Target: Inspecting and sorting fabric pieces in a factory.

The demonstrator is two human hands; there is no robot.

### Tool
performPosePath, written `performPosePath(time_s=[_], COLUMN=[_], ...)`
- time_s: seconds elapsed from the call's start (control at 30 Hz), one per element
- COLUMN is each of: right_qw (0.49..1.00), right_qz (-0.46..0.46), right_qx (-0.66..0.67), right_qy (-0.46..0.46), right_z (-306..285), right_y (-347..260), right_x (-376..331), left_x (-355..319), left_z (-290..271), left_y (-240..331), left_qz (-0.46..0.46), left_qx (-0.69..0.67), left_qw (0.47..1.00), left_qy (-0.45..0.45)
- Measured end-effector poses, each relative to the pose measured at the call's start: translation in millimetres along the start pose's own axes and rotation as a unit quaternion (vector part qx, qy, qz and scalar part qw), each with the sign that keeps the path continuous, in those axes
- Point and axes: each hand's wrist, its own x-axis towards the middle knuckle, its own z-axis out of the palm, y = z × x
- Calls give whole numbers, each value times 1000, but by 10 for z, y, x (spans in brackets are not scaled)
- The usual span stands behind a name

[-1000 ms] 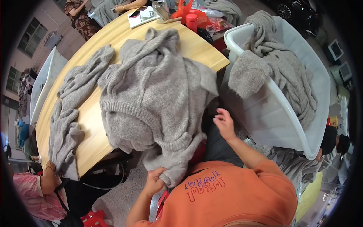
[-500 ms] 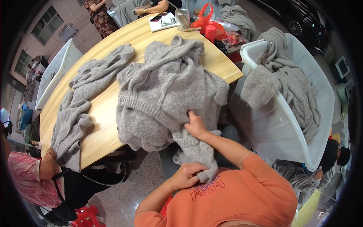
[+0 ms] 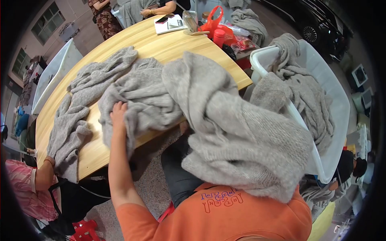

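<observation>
My left hand has its fingers curled into a grey knitted sweater, bunched near the table's front edge. A large piece of grey fluffy knit spreads from the table across my lap and over my right arm. It hides my right hand and forearm, so its grip does not show. Whether this piece and the bunched one are a single garment I cannot tell. To the left, another grey knit piece lies lengthwise on the wooden table.
A white tub holding grey knits stands at the right. A red bottle, a glass jar and a phone on papers sit at the far edge. A co-worker in pink is at the left; others work at the back.
My left hand has gone from my lap up to the left, onto the knit on the table. The large knit has swung right and toward me, covering my right hand.
</observation>
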Motion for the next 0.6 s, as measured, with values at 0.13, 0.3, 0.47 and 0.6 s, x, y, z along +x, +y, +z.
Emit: performPosePath(time_s=[0.13, 0.3, 0.47, 0.6], right_qw=[993, 970, 917, 860], right_qz=[-35, -19, -35, 43], right_qx=[-42, -64, -105, -290], right_qy=[-104, -234, -384, -418], right_z=[-312, -756, -966, -356], right_y=[-64, -34, -63, -316], right_x=[-20, -409, -466, -519], left_x=[-75, -1033, -1479, -1084], left_z=[-405, -108, 563, 116], left_y=[789, 2419, 2789, 3029], left_qz=[22, 79, -402, -183], left_qx=[-33, -386, -730, -827], left_qw=[990, 908, 301, 343], left_qy=[135, -145, -463, -405])
